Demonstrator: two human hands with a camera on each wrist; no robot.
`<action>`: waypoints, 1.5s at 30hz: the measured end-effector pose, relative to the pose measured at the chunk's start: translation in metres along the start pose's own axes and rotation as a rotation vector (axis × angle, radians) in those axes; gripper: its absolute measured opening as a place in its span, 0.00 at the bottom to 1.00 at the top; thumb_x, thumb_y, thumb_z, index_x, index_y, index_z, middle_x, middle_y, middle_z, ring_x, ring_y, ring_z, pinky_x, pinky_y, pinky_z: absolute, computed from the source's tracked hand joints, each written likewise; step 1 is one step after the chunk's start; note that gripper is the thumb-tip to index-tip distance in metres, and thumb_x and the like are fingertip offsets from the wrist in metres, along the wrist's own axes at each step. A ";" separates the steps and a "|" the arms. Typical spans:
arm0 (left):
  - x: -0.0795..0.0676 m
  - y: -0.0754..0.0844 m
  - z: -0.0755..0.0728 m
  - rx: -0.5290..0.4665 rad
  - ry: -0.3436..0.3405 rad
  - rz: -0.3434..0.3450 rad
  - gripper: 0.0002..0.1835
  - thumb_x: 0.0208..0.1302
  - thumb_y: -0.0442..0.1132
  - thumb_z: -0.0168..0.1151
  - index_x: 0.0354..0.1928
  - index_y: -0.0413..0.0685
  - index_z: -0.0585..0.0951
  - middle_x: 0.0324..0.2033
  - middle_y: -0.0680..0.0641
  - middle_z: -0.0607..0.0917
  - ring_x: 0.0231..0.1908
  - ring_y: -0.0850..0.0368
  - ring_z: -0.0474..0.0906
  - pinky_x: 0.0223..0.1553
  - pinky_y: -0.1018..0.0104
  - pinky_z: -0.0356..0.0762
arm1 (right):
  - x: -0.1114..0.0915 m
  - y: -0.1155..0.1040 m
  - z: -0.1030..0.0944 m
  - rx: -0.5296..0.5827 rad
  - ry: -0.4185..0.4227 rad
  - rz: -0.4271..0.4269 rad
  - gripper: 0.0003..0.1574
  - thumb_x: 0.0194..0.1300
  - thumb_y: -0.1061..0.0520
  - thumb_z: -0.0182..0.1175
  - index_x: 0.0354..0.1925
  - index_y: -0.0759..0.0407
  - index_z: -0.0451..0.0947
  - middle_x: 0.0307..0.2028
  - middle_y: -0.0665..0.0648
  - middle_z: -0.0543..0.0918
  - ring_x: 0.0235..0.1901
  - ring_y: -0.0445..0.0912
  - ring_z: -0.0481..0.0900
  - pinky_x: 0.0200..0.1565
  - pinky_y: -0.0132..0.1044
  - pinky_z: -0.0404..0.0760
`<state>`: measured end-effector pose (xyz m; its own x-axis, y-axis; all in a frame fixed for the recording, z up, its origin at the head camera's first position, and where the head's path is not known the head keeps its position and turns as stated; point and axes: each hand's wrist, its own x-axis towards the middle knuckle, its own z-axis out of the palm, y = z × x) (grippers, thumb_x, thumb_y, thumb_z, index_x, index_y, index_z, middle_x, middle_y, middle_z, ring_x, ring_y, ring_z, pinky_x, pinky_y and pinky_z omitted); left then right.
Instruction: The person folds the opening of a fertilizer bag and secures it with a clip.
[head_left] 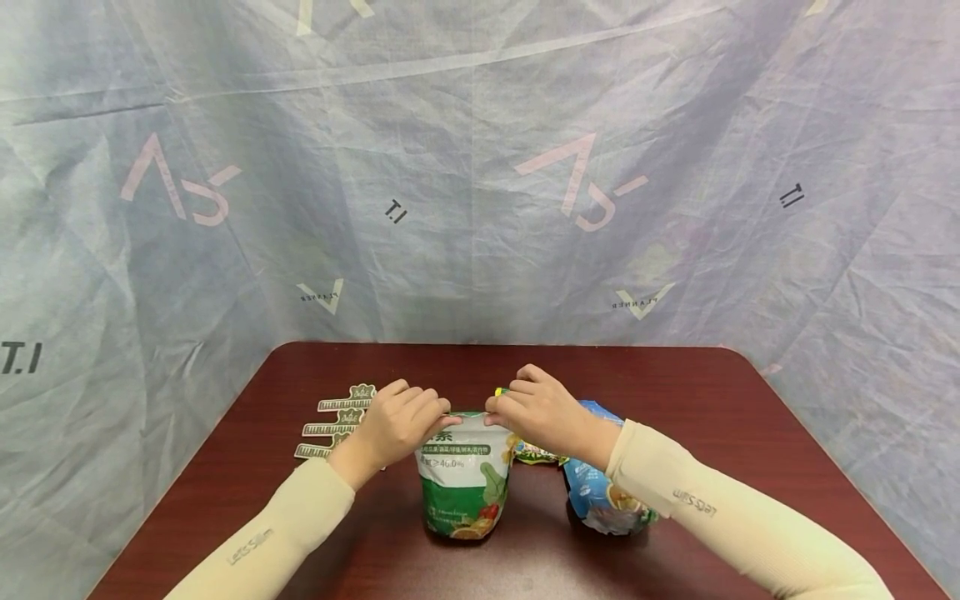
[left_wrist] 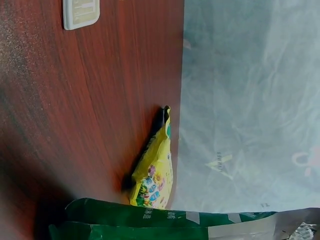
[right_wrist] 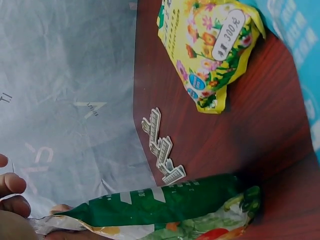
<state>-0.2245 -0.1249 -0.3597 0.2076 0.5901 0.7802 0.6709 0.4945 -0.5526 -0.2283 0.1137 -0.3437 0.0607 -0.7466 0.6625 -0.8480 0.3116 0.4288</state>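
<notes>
A green and white bag (head_left: 465,475) with printed vegetables stands upright on the table in the head view. My left hand (head_left: 401,421) pinches its top edge at the left corner, and my right hand (head_left: 536,410) pinches the same edge at the right corner. The right wrist view shows the bag's green side (right_wrist: 160,200) stretching away from the fingers (right_wrist: 12,185). Only the bag's green upper part (left_wrist: 150,220) appears along the bottom of the left wrist view, where the left hand is out of sight.
Behind the right hand lies a yellow flower-printed bag (right_wrist: 210,45). A blue bag (head_left: 603,492) stands under the right forearm. Several ruler-shaped tags (head_left: 337,429) lie to the left on the dark red table (head_left: 675,375). A grey printed cloth (head_left: 472,208) hangs behind.
</notes>
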 end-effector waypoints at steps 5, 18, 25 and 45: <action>0.001 0.003 -0.004 0.003 0.015 0.010 0.16 0.66 0.45 0.53 0.24 0.44 0.76 0.16 0.53 0.73 0.13 0.62 0.66 0.15 0.70 0.59 | 0.000 -0.004 -0.001 0.004 0.016 -0.013 0.13 0.68 0.48 0.50 0.32 0.55 0.71 0.19 0.47 0.77 0.16 0.39 0.66 0.31 0.37 0.66; 0.008 0.008 -0.015 -0.002 0.041 0.027 0.17 0.67 0.45 0.52 0.22 0.45 0.75 0.15 0.53 0.72 0.12 0.63 0.64 0.15 0.72 0.59 | 0.001 -0.011 -0.005 0.072 0.049 -0.021 0.12 0.69 0.50 0.50 0.34 0.56 0.72 0.21 0.48 0.77 0.17 0.38 0.69 0.34 0.38 0.71; 0.012 0.012 -0.021 -0.009 0.037 0.022 0.17 0.68 0.45 0.51 0.23 0.44 0.76 0.15 0.54 0.72 0.13 0.63 0.64 0.17 0.70 0.63 | 0.004 -0.014 -0.007 0.096 0.067 -0.043 0.11 0.69 0.51 0.50 0.34 0.56 0.73 0.22 0.47 0.77 0.18 0.39 0.70 0.34 0.38 0.72; 0.021 0.018 -0.033 -0.028 0.053 0.019 0.16 0.68 0.43 0.51 0.22 0.44 0.75 0.15 0.54 0.71 0.13 0.63 0.62 0.16 0.72 0.61 | 0.005 -0.023 -0.007 0.118 0.092 -0.060 0.11 0.70 0.52 0.48 0.35 0.56 0.73 0.21 0.46 0.75 0.19 0.38 0.69 0.32 0.36 0.69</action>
<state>-0.1843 -0.1251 -0.3438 0.2572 0.5642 0.7846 0.6859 0.4653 -0.5595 -0.2048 0.1066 -0.3456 0.1566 -0.7034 0.6933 -0.8968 0.1928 0.3982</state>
